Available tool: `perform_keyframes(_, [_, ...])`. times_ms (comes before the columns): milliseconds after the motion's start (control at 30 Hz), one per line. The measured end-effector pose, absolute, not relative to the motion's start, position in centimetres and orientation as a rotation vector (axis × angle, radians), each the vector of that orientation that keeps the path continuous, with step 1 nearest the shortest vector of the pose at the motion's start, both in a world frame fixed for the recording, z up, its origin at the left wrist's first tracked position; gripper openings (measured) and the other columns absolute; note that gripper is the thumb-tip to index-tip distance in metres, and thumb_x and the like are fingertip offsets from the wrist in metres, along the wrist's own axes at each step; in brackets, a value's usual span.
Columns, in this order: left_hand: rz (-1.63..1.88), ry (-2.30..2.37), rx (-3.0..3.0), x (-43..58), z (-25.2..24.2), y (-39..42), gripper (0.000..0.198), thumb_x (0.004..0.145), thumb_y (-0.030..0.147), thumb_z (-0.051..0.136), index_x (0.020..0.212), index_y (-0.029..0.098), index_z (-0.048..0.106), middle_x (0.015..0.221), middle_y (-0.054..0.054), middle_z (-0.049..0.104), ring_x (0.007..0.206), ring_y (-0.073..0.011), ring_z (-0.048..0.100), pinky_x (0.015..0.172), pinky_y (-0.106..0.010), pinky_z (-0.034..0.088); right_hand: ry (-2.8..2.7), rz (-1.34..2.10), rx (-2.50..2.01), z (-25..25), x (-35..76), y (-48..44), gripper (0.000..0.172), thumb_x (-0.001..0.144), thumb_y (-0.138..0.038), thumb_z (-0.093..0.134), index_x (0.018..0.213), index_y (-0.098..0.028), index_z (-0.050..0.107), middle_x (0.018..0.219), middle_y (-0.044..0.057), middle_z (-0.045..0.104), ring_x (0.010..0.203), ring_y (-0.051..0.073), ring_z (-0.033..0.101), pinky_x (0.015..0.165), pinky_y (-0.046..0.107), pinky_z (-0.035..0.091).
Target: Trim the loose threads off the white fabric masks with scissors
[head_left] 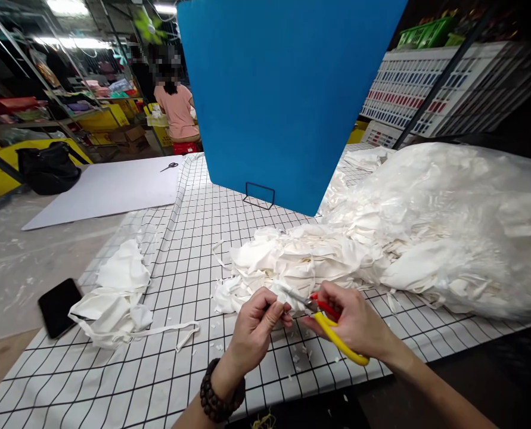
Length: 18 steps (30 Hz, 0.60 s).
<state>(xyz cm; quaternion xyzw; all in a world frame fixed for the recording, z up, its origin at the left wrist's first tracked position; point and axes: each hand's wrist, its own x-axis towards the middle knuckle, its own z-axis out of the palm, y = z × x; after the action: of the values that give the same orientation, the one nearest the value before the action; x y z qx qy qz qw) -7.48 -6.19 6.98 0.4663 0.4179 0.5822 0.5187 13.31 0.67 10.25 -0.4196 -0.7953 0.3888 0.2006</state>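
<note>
My right hand [352,319] is wrapped round scissors [337,341] with red and yellow handles. Their metal blades point left, toward my left hand [258,325], and sit against a white cloth piece [287,293]. Thumb and fingers of the left hand are pinched on that cloth, partly hiding it. Just behind both hands lies a heap of white cloth pieces [310,256]. Small white scraps [307,353] are scattered on the checked tablecloth [178,381] beneath the hands. Further left is a smaller pile of white cloth [117,292] with thin ties.
A large clear plastic bag [466,220] of white cloth bulges at the right. A blue board [287,101] stands upright behind the heap. On the left are a black phone [60,307], a black bag [48,167] and small dark scissors [169,167]. A person [176,110] sits beyond.
</note>
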Motion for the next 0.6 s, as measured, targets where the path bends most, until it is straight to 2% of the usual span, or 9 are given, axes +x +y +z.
perform_keyframes(100, [1.445, 0.983, 1.123, -7.7, 6.9, -6.4, 0.021, 0.094, 0.031, 0.054, 0.084, 0.016, 0.066, 0.081, -0.004, 0.056, 0.076, -0.0159, 0.058, 0.074, -0.028, 0.047, -1.827, 1.41, -1.212, 9.5, 15.8, 1.9, 0.039, 0.073, -0.049, 0.075, 0.078, -0.024, 0.045, 0.066, -0.004, 0.051, 0.055, 0.013, 0.047, 0.049, 0.025, 0.04])
perform_keyframes(200, [1.512, 0.992, 1.14, -8.4, 7.0, -7.2, 0.02, 0.094, 0.028, 0.054, 0.085, 0.017, 0.067, 0.083, -0.005, 0.058, 0.083, -0.0181, 0.055, 0.079, -0.029, 0.043, -1.623, 1.38, -1.267, 8.4, 16.6, 3.2, 0.042, 0.069, -0.045, 0.08, 0.085, -0.023, 0.047, 0.086, 0.002, 0.064, 0.067, 0.016, 0.058, 0.06, 0.03, 0.051])
perform_keyframes(267, [1.592, 0.971, 1.14, -9.2, 7.3, -7.6, 0.018, 0.093, 0.027, 0.054, 0.086, 0.018, 0.068, 0.084, -0.006, 0.059, 0.085, -0.0191, 0.055, 0.08, -0.03, 0.042, -1.654, 1.382, -1.227, 7.4, 15.3, 3.8, 0.044, 0.069, -0.041, 0.081, 0.091, -0.023, 0.048, 0.104, 0.007, 0.066, 0.076, 0.017, 0.061, 0.07, 0.034, 0.053])
perform_keyframes(333, [1.686, 0.934, 1.129, -10.4, 8.2, -7.9, 0.017, 0.092, 0.025, 0.055, 0.085, 0.019, 0.069, 0.083, -0.006, 0.059, 0.084, -0.0192, 0.055, 0.079, -0.03, 0.043, -1.748, 1.392, -1.148, 6.5, 12.9, 4.3, 0.043, 0.071, -0.039, 0.079, 0.097, -0.024, 0.048, 0.114, 0.008, 0.064, 0.083, 0.019, 0.063, 0.074, 0.037, 0.054])
perform_keyframes(467, [1.874, 0.851, 1.123, -13.8, 11.3, -7.7, 0.013, 0.088, 0.023, 0.059, 0.081, 0.017, 0.068, 0.078, -0.005, 0.057, 0.077, -0.0167, 0.054, 0.072, -0.026, 0.046, -1.914, 1.22, -1.047, 5.7, 7.9, 6.1, 0.032, 0.073, -0.03, 0.073, 0.095, -0.023, 0.05, 0.112, 0.006, 0.065, 0.091, 0.021, 0.063, 0.078, 0.036, 0.052])
perform_keyframes(600, [2.048, 0.756, 1.231, -18.0, 16.1, -7.3, 0.013, 0.087, 0.022, 0.057, 0.078, 0.013, 0.062, 0.076, -0.003, 0.056, 0.072, -0.0138, 0.054, 0.07, -0.025, 0.047, -1.874, 1.171, -1.025, 6.9, 6.6, 8.8, 0.028, 0.071, -0.027, 0.071, 0.089, -0.022, 0.05, 0.092, 0.003, 0.066, 0.079, 0.018, 0.062, 0.066, 0.029, 0.05])
